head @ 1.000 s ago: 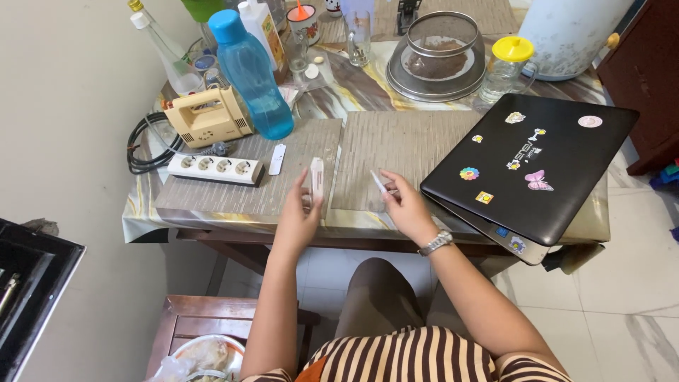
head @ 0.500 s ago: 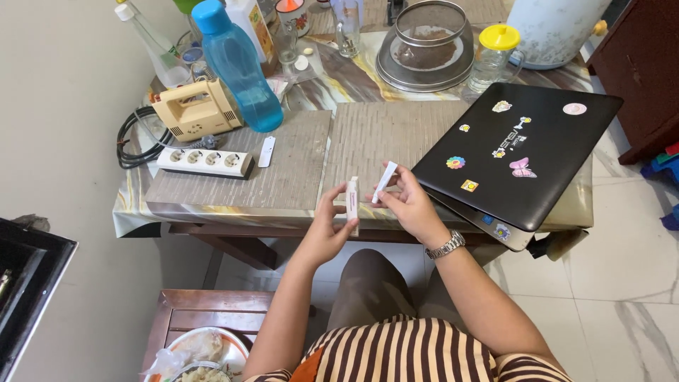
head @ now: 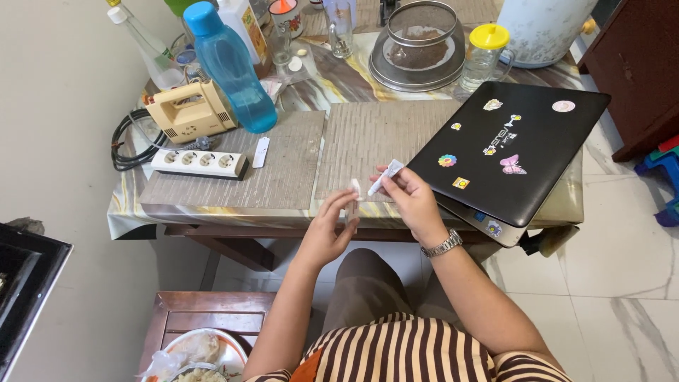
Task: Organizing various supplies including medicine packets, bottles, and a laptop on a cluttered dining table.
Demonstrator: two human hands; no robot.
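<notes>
**Hands pinching two small white pieces at bench edge, parts held apart**

Left hand (head: 327,232) is raised over the near edge of the bench (head: 134,212), thumb and fingers closed in a pinch on a small white tube-like piece (head: 353,194), held roughly upright. Too small to say exactly what it is. Right hand (head: 412,201), wristwatch (head: 443,245) on the wrist, pinches a slim white strip (head: 385,177), tilted up and to the right. The two pieces sit near each other between the hands but not touching.

Progress, as a judgement: both pieces are picked up and brought close, so the pickup is done; any joining or opening of them is not yet done, since a gap shows between them.

Left to right on the bench: coiled black cable (head: 127,145), cream hand mixer (head: 189,112), white power strip (head: 199,163), blue water bottle (head: 230,67), a flat white tag (head: 261,152) lying on the grey mat (head: 283,170), untouched. Farther right a steel sieve with brown powder (head: 424,44), a yellow-lidded glass jar (head: 486,56), then a closed black laptop with stickers (head: 509,152) overhanging the bench edge just beside the right hand.
</notes>
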